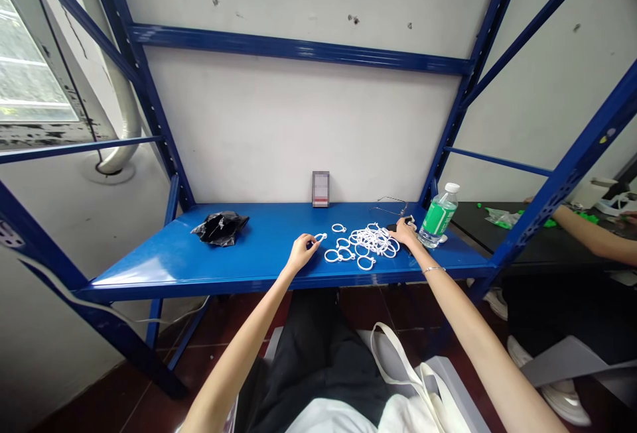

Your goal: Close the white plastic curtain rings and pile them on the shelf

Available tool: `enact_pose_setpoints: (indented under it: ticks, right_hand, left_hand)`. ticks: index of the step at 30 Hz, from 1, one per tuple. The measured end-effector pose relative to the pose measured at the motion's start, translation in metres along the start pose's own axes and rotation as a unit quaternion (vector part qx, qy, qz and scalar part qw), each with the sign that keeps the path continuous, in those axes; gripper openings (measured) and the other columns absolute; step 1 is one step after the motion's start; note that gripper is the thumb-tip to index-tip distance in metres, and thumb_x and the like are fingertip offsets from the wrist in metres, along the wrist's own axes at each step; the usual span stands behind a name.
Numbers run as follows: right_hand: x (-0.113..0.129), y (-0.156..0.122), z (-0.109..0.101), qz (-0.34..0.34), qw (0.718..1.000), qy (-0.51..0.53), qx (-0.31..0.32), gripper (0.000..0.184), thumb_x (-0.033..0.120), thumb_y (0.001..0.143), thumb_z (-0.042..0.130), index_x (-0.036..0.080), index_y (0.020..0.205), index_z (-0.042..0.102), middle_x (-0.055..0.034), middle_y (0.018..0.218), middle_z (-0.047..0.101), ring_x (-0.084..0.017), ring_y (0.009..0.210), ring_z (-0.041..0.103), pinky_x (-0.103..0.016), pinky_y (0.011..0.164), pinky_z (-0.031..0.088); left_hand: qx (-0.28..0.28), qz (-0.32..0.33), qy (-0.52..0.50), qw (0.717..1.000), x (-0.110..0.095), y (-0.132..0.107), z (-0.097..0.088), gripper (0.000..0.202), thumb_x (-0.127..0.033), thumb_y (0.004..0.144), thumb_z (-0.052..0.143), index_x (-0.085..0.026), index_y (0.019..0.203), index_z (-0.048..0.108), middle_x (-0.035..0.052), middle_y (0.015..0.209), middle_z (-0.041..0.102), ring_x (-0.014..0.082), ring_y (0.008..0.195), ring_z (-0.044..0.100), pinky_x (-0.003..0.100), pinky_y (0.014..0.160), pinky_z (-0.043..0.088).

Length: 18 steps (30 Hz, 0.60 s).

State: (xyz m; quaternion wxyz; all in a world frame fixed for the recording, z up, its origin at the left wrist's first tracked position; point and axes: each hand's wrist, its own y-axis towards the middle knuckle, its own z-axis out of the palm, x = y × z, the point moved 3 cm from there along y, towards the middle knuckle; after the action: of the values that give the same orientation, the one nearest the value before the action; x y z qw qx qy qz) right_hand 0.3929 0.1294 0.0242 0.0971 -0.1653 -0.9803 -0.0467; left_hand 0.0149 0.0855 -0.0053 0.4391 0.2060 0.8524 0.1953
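A heap of several white plastic rings (371, 241) lies on the blue metal shelf (199, 257). My left hand (301, 250) rests left of the heap, fingers pinched on one white ring (320, 238). My right hand (404, 230) sits at the right edge of the heap, fingers curled over a small dark object with white on it that I cannot name. A thin bracelet (434, 268) circles my right wrist. Loose rings lie between the two hands.
A water bottle with a green label (438, 217) stands right of my right hand. A crumpled black bag (220, 227) lies at the left. A small card (320, 189) leans on the wall; wire-framed glasses (391, 205) lie behind the heap. Another person's arm (592, 234) reaches over the neighbouring dark table.
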Motion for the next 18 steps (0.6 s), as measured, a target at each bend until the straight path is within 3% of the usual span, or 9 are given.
enact_pose_setpoints:
  ticks: [6,10,18]
  right_hand:
    - [0.002,0.001,0.000,0.015,1.000,-0.006,0.013,0.087,0.059,0.079,0.059,0.005,0.138,0.024,-0.0316,0.129,0.047,-0.041,0.124,0.043,-0.051,0.092,0.038]
    - [0.001,0.002,-0.001,0.016,1.000,0.002,0.016,0.084,0.055,0.081,0.058,0.004,0.138,0.024,-0.0298,0.128,0.050,-0.040,0.123,0.045,-0.049,0.092,0.040]
    - [-0.008,0.011,0.001,-0.021,1.000,0.015,0.004,0.074,0.054,0.078,0.060,0.007,0.131,0.039,-0.0262,0.125,0.054,-0.036,0.116,0.053,-0.043,0.094,0.040]
  left_hand:
    - [0.009,-0.006,0.007,1.000,-0.002,0.000,0.000,0.036,-0.050,0.084,0.047,-0.019,0.079,0.064,0.0076,0.092,0.064,0.0200,0.083,0.059,0.030,0.075,0.049]
    - [0.010,-0.005,0.010,1.000,-0.002,-0.001,0.000,0.036,-0.049,0.084,0.047,-0.018,0.079,0.064,0.0072,0.091,0.065,0.0200,0.083,0.059,0.030,0.075,0.049]
    - [0.008,-0.002,0.009,1.000,-0.004,-0.002,-0.001,0.035,-0.049,0.085,0.048,-0.019,0.078,0.064,0.0075,0.091,0.065,0.0204,0.084,0.059,0.031,0.076,0.049]
